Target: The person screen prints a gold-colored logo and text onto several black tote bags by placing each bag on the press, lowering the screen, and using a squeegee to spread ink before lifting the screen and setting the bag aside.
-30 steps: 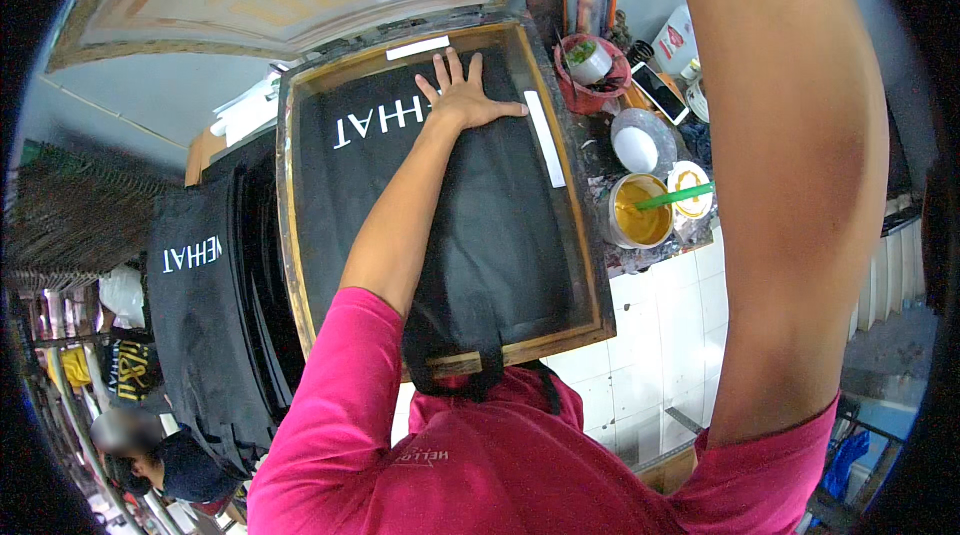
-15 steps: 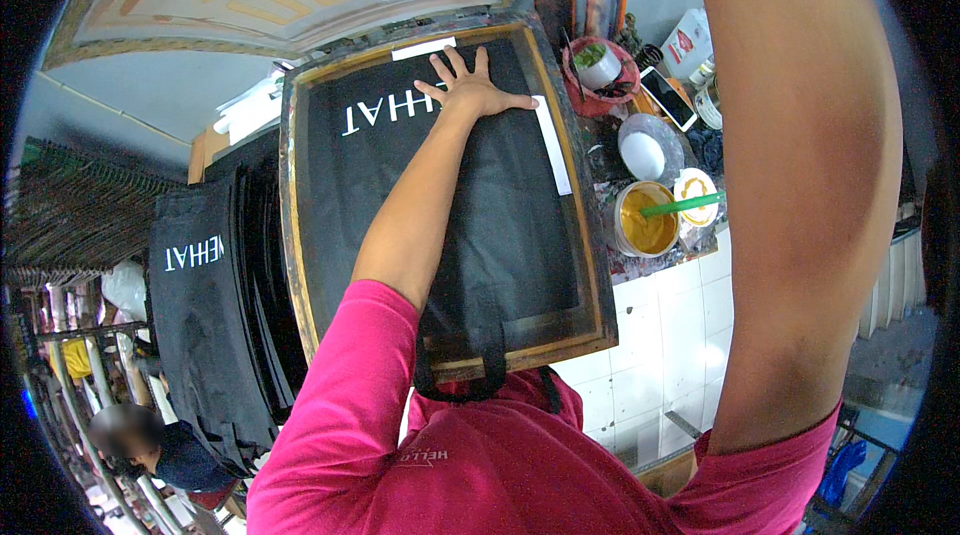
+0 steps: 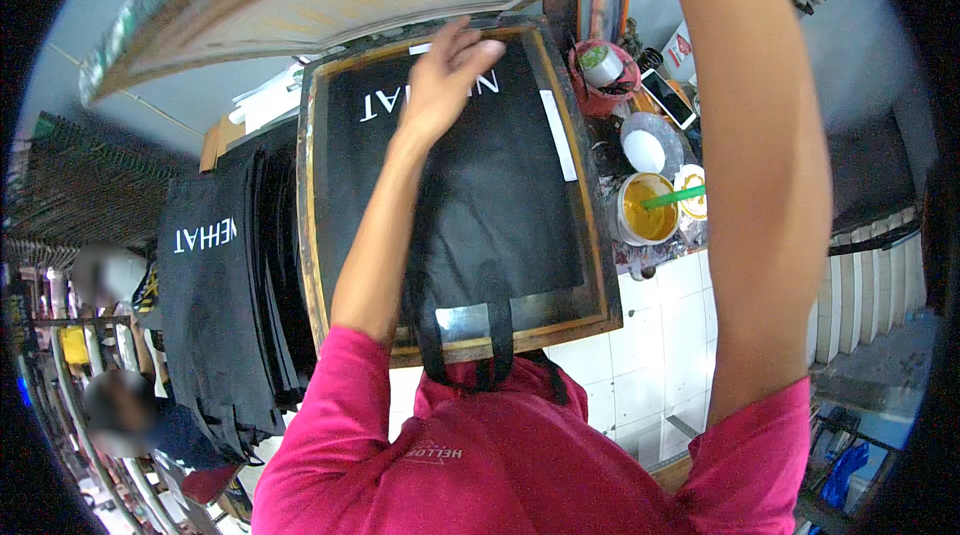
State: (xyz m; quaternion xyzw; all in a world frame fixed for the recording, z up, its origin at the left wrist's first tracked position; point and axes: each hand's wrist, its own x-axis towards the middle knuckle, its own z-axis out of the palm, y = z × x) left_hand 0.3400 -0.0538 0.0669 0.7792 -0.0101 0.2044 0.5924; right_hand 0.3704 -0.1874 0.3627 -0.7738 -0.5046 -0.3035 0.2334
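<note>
A black tote bag [image 3: 490, 195] with white lettering lies flat on a wood-framed board [image 3: 612, 310], its handles hanging over the near edge. My left hand [image 3: 445, 80], slightly blurred, is over the lettering near the bag's far edge. It holds nothing; its thumb is apart from its loosely bent fingers. White strips [image 3: 560, 135] mark the board's right and far sides. A large framed printing screen [image 3: 330, 0] stands raised and tilted beyond the board. My right forearm reaches up along the right side towards that screen's frame; the hand is beyond the top edge, so its grip is hidden.
Stacked black bags [image 3: 205, 305] hang left of the board. On the right are a tub of yellow ink [image 3: 648, 220] with a green stick, a white round lid [image 3: 642, 152], a phone [image 3: 667, 100] and a pink basket [image 3: 607, 75]. Two people are at the far left.
My left hand has gone from spread flat on the bag to more bent, with its fingers closer together. The raised screen has tilted, showing less of its design. My right arm has shifted left.
</note>
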